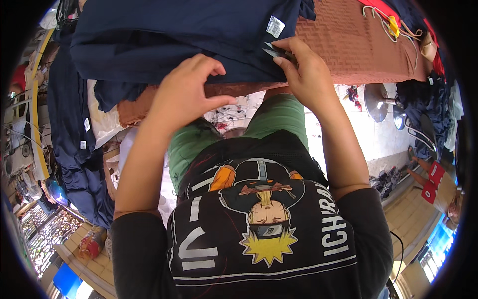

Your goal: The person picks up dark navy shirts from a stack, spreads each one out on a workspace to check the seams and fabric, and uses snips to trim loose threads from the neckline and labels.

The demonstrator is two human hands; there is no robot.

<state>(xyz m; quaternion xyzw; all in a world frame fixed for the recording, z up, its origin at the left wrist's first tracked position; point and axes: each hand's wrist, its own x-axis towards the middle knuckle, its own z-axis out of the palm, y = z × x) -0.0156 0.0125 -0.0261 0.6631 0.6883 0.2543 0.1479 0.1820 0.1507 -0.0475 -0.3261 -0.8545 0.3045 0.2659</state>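
Note:
A dark navy garment lies spread over the brown-covered table in front of me, with a white label near its right side. My right hand grips a small pair of thread snips, their two blades apart and pointing left over the cloth, just below the label. Part of the snips is hidden in my fingers. At the garment's near edge, my left hand is held with thumb and fingers apart and nothing in between.
The brown patterned cover shows at the right, with pale cords and red cloth in its far corner. More navy garments hang at the left. A round metal stool stands at right; thread scraps litter the floor.

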